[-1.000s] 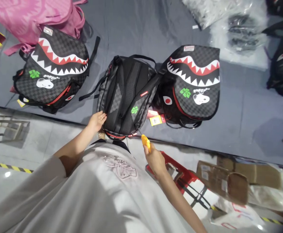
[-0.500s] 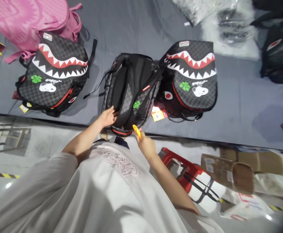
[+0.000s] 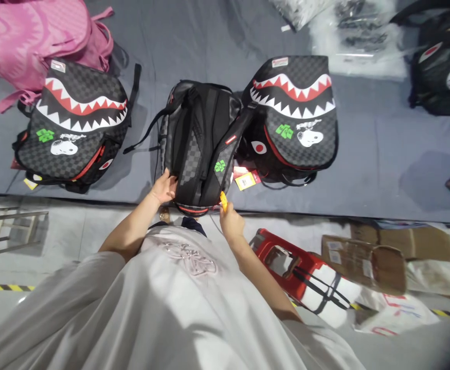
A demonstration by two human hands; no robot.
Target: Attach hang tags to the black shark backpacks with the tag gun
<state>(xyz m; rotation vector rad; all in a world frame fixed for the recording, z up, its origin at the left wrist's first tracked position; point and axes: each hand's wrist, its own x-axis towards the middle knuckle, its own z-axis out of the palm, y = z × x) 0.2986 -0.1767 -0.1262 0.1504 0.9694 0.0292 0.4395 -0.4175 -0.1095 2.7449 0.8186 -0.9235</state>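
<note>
A black and grey checkered backpack (image 3: 188,169) lies in the middle of the table with its straps and padded back facing up. My left hand (image 3: 164,188) grips its near left side, the fingertips partly hidden at the strap. In my closed right hand (image 3: 232,223) is a small yellow-orange tool (image 3: 223,200), its tip against the bag's near right edge; its exact kind is not clear. A matching backpack with a shark-mouth print (image 3: 298,118) lies against the right side, a yellow and red tag (image 3: 246,180) between them. Another shark-mouth backpack (image 3: 82,123) lies to the left.
A pink backpack (image 3: 55,36) lies at the back left of the grey-covered table (image 3: 363,174). Plastic-wrapped goods (image 3: 358,46) and a black backpack (image 3: 441,67) are at the right. A red stool (image 3: 282,267) and cardboard boxes (image 3: 363,262) stand on the floor below.
The view has shifted slightly. My right hand has brought the yellow-orange tool from above the straps to the backpack's near right edge. My left hand stays at the near left side.
</note>
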